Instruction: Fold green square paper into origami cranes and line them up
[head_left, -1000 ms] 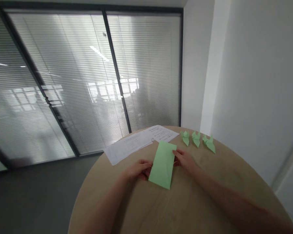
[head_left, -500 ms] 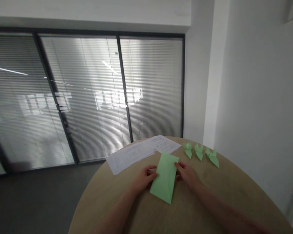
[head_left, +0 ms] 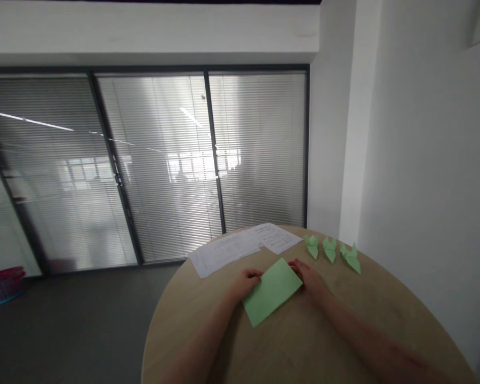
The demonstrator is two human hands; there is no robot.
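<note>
A folded sheet of green paper [head_left: 271, 293], now a slanted rectangle, is held just above the round table near its middle. My left hand [head_left: 246, 284] pinches its left edge, thumb on top and fingers partly hidden beneath. At the upper right edge, my right hand [head_left: 306, 276] has its fingers closed on the paper by the corner. Beyond my right hand stand three small folded green paper figures in a row: a left one [head_left: 312, 246], a middle one [head_left: 330, 249] and a right one [head_left: 351, 257].
Printed white sheets [head_left: 228, 250] overlap at the far side of the wooden table [head_left: 344, 330]. A glass partition with blinds [head_left: 260, 149] rises behind it, and a white wall [head_left: 428, 160] is on the right. On the floor at far left sits a red and blue basket [head_left: 4, 288].
The green paper has turned clockwise from nearly upright to a slant. Both hands keep hold of it. My view has swung slightly left and up, bringing the basket into sight.
</note>
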